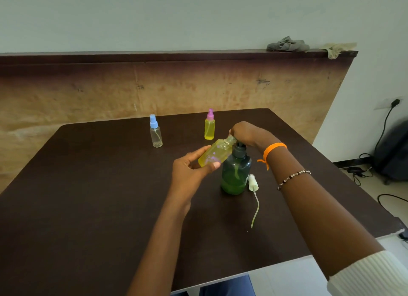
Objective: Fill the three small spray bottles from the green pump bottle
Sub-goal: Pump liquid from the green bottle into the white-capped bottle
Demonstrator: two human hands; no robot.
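ur left hand (189,174) grips the bottle (215,153) tilted, mouth up-right under the pump (239,146); right hand (245,133) curls on it

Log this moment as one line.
left hand: holds tilted open spray bottle | right hand: on green pump bottle | pink-capped bottle: filled | blue-capped bottle: empty

Green pump bottle (235,173) stands upright near the table's middle, dark translucent, green liquid filling only its lower part, black pump head on top. The uncapped spray bottle (215,154), filled with yellow liquid, is tilted with its open neck at the pump spout. Its white sprayer cap (253,182) lies just right of the pump bottle, dip tube trailing toward me. Farther back, upright: a clear, empty blue-capped bottle (156,132) and a yellow-filled pink-capped bottle (209,126), well apart.
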